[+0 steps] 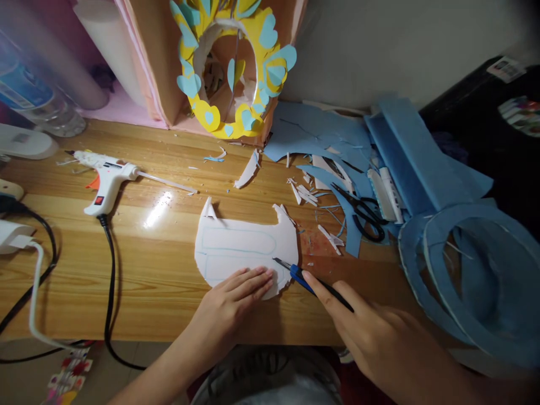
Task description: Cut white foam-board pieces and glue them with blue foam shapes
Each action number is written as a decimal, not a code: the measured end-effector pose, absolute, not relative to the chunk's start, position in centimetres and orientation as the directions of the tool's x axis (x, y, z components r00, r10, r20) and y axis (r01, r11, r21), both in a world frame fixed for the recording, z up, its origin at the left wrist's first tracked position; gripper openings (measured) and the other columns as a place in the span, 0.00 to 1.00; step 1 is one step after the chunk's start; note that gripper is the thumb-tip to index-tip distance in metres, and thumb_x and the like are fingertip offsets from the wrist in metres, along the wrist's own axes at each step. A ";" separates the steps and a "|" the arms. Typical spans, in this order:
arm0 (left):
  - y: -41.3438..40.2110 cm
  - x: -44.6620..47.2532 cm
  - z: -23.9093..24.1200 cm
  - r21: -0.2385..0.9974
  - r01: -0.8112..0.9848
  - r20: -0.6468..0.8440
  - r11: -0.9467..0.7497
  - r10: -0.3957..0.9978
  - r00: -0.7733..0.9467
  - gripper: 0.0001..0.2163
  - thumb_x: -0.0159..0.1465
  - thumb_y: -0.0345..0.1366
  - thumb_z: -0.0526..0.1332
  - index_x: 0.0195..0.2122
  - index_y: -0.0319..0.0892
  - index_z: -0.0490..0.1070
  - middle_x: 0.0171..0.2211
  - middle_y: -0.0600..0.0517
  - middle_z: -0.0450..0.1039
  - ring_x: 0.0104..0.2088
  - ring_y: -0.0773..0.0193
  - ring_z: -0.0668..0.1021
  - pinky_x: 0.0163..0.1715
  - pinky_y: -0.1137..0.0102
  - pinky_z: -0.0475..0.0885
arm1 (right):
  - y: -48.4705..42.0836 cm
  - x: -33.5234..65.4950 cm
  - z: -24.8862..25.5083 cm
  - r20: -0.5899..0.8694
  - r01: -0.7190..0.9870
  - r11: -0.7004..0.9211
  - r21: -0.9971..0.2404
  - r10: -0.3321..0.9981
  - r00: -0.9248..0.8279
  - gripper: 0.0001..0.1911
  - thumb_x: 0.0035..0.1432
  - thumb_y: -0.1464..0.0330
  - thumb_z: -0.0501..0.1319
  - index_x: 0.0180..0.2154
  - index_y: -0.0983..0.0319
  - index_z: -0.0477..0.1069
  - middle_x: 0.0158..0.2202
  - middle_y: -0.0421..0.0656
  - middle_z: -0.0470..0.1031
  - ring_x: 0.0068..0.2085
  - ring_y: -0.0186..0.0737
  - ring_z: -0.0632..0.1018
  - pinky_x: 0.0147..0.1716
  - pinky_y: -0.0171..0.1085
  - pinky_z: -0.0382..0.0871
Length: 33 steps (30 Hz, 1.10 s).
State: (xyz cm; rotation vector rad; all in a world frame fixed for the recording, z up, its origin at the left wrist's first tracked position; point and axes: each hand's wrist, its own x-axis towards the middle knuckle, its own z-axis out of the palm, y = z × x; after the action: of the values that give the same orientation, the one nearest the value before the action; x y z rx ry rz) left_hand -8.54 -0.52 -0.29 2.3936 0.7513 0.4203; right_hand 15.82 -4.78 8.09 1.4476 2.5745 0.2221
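A white foam sheet (240, 242) with pale blue drawn outlines lies on the wooden table (147, 281). My left hand (230, 306) rests flat on its near edge, fingers stretched out and pressing it down. My right hand (367, 332) grips a craft knife (301, 275) with a blue and black handle. Its index finger lies along the handle. The blade tip touches the sheet's lower right edge, just right of my left fingertips.
A white glue gun (105, 180) with a black cord lies at the left. Black scissors (363, 211), blue foam sheets (405, 152) and blue foam rings (468, 270) sit at the right. A yellow and blue decorated piece (232, 67) stands at the back. White scraps (304, 194) litter the middle.
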 end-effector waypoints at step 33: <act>-1.1 -8.6 -0.4 0.599 0.357 0.092 -0.716 0.504 0.859 0.28 0.62 0.21 0.48 0.64 0.42 0.51 0.63 0.52 0.59 0.64 0.66 0.58 0.62 0.62 0.61 | -2.4 18.8 11.0 -0.090 0.897 0.385 -0.218 0.907 -0.412 0.26 0.65 0.68 0.50 0.64 0.54 0.51 0.55 0.43 0.71 0.48 0.42 0.78 0.41 0.37 0.76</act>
State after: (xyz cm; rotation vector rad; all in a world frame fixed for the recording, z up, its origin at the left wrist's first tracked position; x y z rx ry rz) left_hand -8.60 -1.11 -0.36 2.4433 0.6244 0.3332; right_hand 18.84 -2.41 11.01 1.7265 2.6507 -0.3714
